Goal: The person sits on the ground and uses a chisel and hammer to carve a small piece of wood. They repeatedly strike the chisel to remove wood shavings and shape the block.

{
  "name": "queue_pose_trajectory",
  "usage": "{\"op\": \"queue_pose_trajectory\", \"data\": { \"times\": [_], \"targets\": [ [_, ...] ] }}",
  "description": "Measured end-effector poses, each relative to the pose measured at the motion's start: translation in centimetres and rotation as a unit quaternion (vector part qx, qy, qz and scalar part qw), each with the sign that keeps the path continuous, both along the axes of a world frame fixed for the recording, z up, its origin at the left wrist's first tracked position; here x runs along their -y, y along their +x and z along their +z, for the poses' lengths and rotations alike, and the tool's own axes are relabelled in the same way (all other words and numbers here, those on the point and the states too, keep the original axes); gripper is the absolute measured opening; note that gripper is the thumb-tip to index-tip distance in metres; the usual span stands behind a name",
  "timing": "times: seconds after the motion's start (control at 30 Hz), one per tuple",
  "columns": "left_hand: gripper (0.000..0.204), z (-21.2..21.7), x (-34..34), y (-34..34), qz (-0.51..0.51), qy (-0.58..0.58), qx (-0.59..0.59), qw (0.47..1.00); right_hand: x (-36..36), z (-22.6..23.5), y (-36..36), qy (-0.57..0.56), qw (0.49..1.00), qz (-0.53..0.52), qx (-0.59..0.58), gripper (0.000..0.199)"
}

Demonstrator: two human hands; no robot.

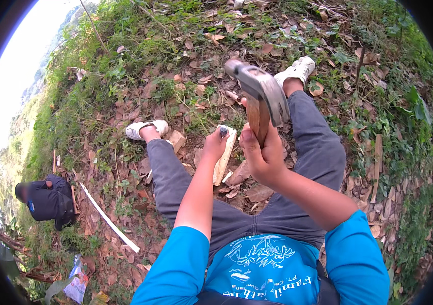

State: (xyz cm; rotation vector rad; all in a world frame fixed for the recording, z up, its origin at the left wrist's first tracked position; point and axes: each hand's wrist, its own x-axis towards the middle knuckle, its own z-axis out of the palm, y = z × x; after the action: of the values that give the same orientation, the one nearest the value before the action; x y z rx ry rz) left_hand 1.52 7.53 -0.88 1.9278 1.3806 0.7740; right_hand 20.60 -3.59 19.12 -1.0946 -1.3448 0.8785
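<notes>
My right hand [268,163] is wrapped around the wooden handle of a claw hammer [258,114]. The hammer is raised between my knees, its metal head up near my view. Lower and to the left, my left hand [215,146] is closed around a short upright tool [223,130]. Only the tool's round, dark end shows above the fist, so I cannot tell its kind. Right beside that hand stands a pale, squared piece of wood [222,163], slanting between my legs. The tool's lower end is hidden.
Dry leaves and green plants cover the sloping ground. A wood block [177,141] lies by my left foot. Further left are a long pale strip [108,217], a person in dark clothes [49,199] and a plastic bag [77,282]. A wood strip [377,168] lies right.
</notes>
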Motion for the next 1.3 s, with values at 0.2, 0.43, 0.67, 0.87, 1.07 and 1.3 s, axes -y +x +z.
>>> {"op": "queue_pose_trajectory", "data": {
  "times": [0.2, 0.43, 0.67, 0.87, 1.07, 1.3],
  "targets": [
    [0.024, 1.8, 0.1, 0.5, 0.003, -0.003, -0.045, 0.999, -2.7, -2.7, 2.9, -0.161, 0.976, 0.094, 0.109, 0.042],
    [0.017, 2.6, -0.4, 1.1, -0.020, 0.033, -0.036, 0.999, 0.7, 0.1, 3.1, -0.094, 0.963, 0.067, -0.242, 0.042],
    [0.043, 4.9, -0.5, 2.9, 0.023, -0.154, 0.294, 0.943, 2.0, -8.6, 3.8, -0.257, 0.905, 0.017, -0.339, 0.045],
    [0.044, 3.6, 2.7, 4.6, 0.032, -0.131, 0.337, 0.932, 2.0, -12.2, 3.7, -0.352, 0.881, -0.021, -0.316, 0.046],
    [0.036, 2.9, 2.7, 3.5, 0.005, -0.140, 0.344, 0.928, -0.3, -13.6, 4.0, -0.351, 0.886, -0.049, -0.299, 0.035],
    [0.033, 2.6, 4.3, 3.8, -0.007, -0.109, 0.329, 0.938, -0.4, -14.3, 3.4, -0.368, 0.875, -0.057, -0.309, 0.026]
  ]
}}
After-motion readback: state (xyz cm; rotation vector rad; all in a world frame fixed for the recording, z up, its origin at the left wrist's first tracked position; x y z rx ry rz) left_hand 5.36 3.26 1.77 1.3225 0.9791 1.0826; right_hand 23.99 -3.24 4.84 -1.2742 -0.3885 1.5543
